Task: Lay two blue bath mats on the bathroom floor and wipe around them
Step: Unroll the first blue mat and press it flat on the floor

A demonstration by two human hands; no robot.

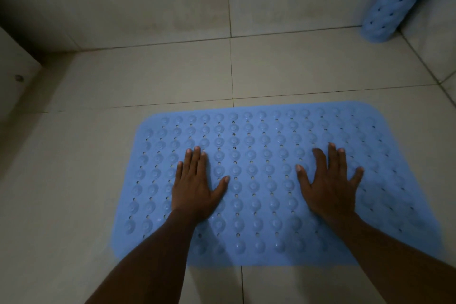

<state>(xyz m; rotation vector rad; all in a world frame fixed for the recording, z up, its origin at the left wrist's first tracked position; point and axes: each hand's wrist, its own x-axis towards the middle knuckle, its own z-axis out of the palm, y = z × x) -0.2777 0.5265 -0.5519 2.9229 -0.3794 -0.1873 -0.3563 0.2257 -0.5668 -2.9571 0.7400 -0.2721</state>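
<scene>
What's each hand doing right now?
Left hand: open, pressed flat on the blue bath mat.
Right hand: open, fingers spread, flat on the same mat.

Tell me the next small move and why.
Probably lift the right hand and reach for the rolled mat standing at far right: the flat mat lies smooth under it and the left hand, while the rolled one is not yet laid.

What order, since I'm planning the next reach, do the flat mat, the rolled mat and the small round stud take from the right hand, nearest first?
1. Flat mat: directly under the right hand, which presses on it.
2. Rolled mat: far right corner, leaning against the wall.
3. Round stud: far left side, beyond the mat's left edge.
</scene>
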